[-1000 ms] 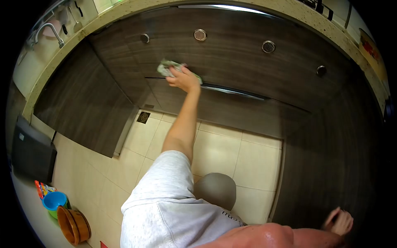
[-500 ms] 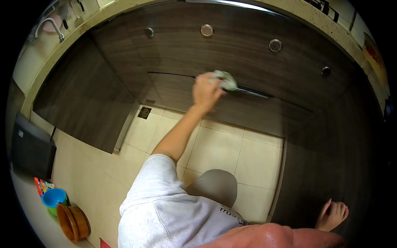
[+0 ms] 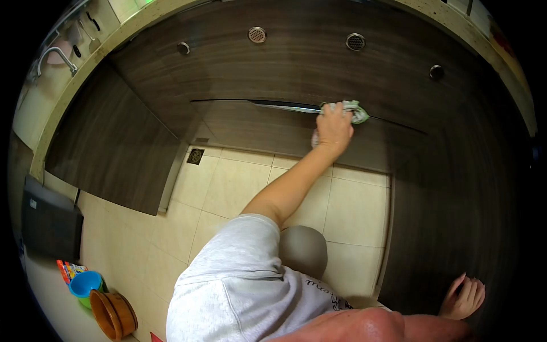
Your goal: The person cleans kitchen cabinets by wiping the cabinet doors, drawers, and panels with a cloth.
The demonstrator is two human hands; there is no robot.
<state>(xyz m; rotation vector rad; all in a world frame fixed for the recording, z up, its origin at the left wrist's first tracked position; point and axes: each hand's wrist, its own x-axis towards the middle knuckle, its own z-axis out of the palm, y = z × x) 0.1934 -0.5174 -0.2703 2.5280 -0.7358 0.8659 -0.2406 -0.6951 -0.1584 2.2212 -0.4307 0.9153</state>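
Head-worn view, forward, steeply down, wide-angle

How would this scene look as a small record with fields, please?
Left hand: holds crumpled white-and-green fabric cloth at dark wood-grain cabinet front
Right hand: half-curled near dark wood-grain side panel; contact unclear
Cabinet fittings: four round metallic-looking vents
Floor: beige tiles, dark square drain
Lower left: round blue plastic-looking basin, brown wooden-looking tub
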